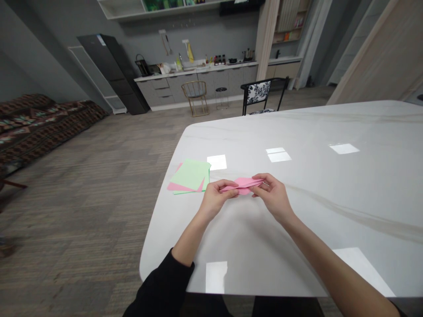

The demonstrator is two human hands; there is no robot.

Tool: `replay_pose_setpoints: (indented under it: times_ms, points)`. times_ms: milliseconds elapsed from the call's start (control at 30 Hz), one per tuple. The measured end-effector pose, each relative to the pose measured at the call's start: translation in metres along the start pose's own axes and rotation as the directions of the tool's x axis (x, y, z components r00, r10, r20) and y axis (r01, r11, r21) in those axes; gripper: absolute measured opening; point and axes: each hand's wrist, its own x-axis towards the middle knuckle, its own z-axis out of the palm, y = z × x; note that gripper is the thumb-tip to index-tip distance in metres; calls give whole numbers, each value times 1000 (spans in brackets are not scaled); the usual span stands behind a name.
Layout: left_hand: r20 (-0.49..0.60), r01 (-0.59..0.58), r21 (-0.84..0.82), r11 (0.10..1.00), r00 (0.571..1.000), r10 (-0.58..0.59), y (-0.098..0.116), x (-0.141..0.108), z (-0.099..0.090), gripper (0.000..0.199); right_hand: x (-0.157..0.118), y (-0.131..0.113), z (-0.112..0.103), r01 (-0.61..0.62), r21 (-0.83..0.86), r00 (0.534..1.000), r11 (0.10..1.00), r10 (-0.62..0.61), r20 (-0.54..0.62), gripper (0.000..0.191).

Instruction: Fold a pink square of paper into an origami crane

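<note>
A piece of folded pink paper (243, 185) is held between my two hands, a little above the white table. My left hand (218, 196) pinches its left end between thumb and fingers. At the other end, my right hand (272, 193) grips the paper the same way. The folded layers stand slightly apart in the middle, and the fingers cover both tips. To the left of my left hand lies a loose pile of green paper sheets (189, 173) with a pink sheet (175, 186) showing from underneath.
The glossy white table (297, 255) has rounded corners and bright light reflections. Beyond its far edge stands a black-framed chair (261, 93). A gold wire chair (195, 94), a stool (221, 90) and a kitchen counter (205, 70) are farther back. A patterned sofa (42, 119) is at far left.
</note>
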Motion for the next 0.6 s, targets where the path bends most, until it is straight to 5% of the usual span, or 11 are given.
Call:
replay_pose_setpoints:
  times_ms: [233, 300, 433, 600]
  points:
    - [-89, -105, 103, 989, 989, 114, -3, 1, 1, 25, -2, -1, 6, -100, 232, 994, 968, 109, -26, 49]
    - [-40, -128, 133, 983, 990, 135, -1, -1, 3, 27, -2, -1, 8, -114, 250, 993, 961, 120, -7, 51]
    - [135, -140, 156, 978, 984, 120, 6, -7, 4, 25, -1, 2, 6, -45, 146, 999, 988, 49, -21, 52]
    - [111, -133, 65, 989, 986, 125, 8, -6, 2, 26, 1, 4, 1, 14, 7, 999, 1000, -14, 49, 40]
